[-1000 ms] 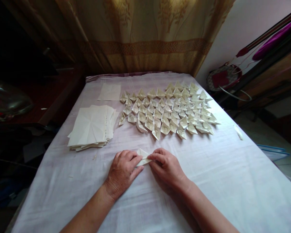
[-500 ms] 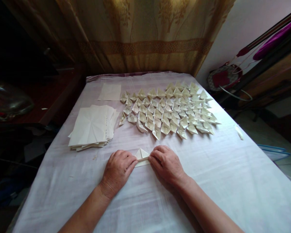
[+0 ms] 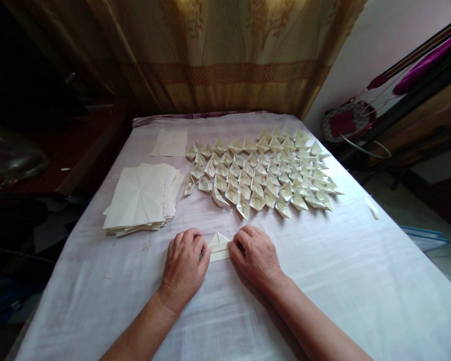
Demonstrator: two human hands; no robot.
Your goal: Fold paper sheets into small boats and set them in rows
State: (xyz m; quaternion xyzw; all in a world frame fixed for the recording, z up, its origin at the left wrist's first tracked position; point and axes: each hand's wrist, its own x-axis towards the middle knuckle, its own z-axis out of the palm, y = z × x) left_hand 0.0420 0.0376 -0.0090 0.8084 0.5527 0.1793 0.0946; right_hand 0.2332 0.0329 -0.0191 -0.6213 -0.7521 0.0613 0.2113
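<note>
A small cream folded paper piece (image 3: 218, 247), pointed at the top, lies on the white cloth-covered table (image 3: 361, 281) near the front middle. My left hand (image 3: 185, 265) presses its left end with curled fingers. My right hand (image 3: 254, 255) pinches its right end, fingers closed. Beyond them lies a wide spread of several finished folded paper boats (image 3: 263, 173). A stack of creased cream paper sheets (image 3: 143, 196) rests at the left.
A single flat sheet (image 3: 170, 143) lies at the table's back left. A patterned gold curtain (image 3: 225, 55) hangs behind the table. Dark furniture (image 3: 30, 165) stands at the left, shelves and a red round object (image 3: 348, 120) at the right. A paper scrap (image 3: 371, 205) lies at the right edge.
The paper piece has been turned from tilted to level and flattened on the cloth. Both hands have drawn in closer to its two ends.
</note>
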